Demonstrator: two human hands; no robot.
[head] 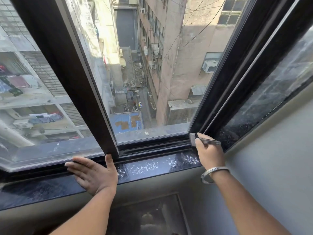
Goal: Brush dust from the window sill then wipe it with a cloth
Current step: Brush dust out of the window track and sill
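At the far left of the frame the dark window sill [42, 187] runs along the bottom of the window, and it looks dull and dusty there. A little to the right, in the lower middle, the left hand [94, 173] lies flat on the sill with its fingers spread wide apart, holding nothing. Its thumb points up and touches the bottom of the dark window frame [67, 73]. This hand seems to be there to keep the person steady. Going right along the sill, there are lots of little white specks [152, 165] stuck on the shiny dark top. They look more like dried spots than soft dust, so I think they may need some rubbing. At the right of the frame, the right hand [209, 153] is closed tight on a small brush [205, 141]. The brush head is pushed into the corner of the window track, just behind the sill. A bracelet [214, 173] sits on that wrist. No cloth shows anywhere, so the wiping part has not begun. To do the brushing well, I would start in that corner and pull the dirt out with short strokes, all one way. I would keep the brush low so the dust does not fly up.
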